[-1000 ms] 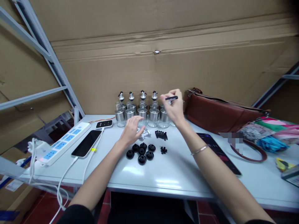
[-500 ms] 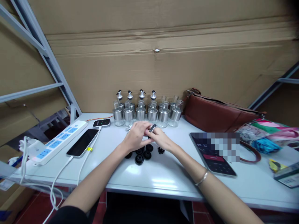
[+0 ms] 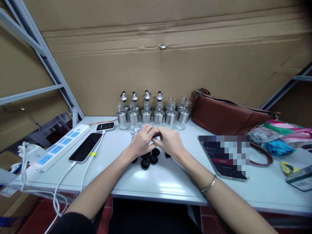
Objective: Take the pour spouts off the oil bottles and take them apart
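Observation:
My left hand point(image 3: 143, 140) and my right hand point(image 3: 169, 140) meet above the middle of the table, fingers closed round a small black piece point(image 3: 157, 135) that is mostly hidden between them. Under and in front of them lie several round black stoppers point(image 3: 145, 163). Small black parts point(image 3: 167, 155) sit beneath my right wrist. Silvery parts point(image 3: 135, 131) show just behind my left hand. Further back stand several glass bottles with steel bands point(image 3: 146, 116); some in the rear row carry silver pourer tops point(image 3: 147, 95) with black tips.
On the left are a white power strip point(image 3: 60, 146), a phone point(image 3: 86, 148), a small device point(image 3: 105, 126) and white cables. To the right lie a tablet point(image 3: 231, 172), a brown bag point(image 3: 224, 113) and a green box point(image 3: 301, 178). Cardboard point(image 3: 109, 65) stands behind.
My right hand has turned, and its fingers now cover more of the black piece, which no longer sticks up. The view has shifted slightly.

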Demonstrator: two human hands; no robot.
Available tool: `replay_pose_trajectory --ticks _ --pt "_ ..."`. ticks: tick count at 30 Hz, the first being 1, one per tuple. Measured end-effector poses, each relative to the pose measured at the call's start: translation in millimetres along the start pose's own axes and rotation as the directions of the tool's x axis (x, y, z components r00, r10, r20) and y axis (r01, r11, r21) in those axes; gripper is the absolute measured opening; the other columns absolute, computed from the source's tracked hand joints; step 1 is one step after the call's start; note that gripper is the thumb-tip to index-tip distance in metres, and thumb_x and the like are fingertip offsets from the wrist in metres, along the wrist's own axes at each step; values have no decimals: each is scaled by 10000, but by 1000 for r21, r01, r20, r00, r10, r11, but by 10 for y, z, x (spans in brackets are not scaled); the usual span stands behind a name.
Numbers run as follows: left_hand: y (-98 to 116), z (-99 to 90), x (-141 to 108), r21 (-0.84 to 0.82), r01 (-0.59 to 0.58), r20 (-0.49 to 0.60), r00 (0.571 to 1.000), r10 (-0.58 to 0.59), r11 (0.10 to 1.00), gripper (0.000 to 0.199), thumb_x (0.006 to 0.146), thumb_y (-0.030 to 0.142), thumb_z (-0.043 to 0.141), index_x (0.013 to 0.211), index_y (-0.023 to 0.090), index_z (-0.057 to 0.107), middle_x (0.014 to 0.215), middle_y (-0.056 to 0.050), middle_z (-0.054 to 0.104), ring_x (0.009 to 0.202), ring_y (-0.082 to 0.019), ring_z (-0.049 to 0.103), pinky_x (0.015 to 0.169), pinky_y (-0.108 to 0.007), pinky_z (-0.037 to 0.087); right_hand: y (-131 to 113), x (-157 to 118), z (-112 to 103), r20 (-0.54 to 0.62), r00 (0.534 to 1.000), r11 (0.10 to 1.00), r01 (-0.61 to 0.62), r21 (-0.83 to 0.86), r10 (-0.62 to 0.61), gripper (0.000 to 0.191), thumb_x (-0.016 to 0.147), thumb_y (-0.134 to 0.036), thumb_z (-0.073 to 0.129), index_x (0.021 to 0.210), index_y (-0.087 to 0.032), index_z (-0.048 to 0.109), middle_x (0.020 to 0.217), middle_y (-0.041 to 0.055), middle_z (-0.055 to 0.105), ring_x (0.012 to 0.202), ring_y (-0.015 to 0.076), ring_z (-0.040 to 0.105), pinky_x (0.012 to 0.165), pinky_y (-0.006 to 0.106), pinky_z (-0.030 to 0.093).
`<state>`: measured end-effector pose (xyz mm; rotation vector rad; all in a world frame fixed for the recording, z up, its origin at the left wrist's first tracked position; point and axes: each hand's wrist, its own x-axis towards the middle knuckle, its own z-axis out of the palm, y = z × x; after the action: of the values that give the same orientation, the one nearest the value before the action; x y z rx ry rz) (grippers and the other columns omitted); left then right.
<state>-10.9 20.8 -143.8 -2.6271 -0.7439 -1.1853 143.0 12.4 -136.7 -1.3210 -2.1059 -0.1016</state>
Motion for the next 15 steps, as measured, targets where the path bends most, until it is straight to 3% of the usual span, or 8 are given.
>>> replay_pose_trajectory --ticks 7,12,15 --pt "-45 31 -41 -79 89 57 995 -85 993 430 698 113 549 1088 168 376 924 -67 511 830 -190 532 712 -310 491 27 -21 49 43 993 992 115 -50 -113 163 726 -327 625 745 -165 621 679 44 677 571 163 572 539 251 280" --pt "-42 18 -48 -183 144 150 982 -117 973 460 699 129 554 1135 172 416 935 -59 620 797 -175 619 688 -269 499 56 -25 43 -44 984 984 175 25 -173 232 772 -383 609 692 -166 633 571 17 620 507 121 509 527 234 287" --pt "-23 9 -45 -153 148 124 984 -130 977 383 717 154 552 1091 157 467 925 -69 651 801 -182 638 687 -267 499 71 -20 27 -67 975 977 214 1 -214 310 831 -414 541 674 -164 636 558 23 610 506 120 502 520 243 267"
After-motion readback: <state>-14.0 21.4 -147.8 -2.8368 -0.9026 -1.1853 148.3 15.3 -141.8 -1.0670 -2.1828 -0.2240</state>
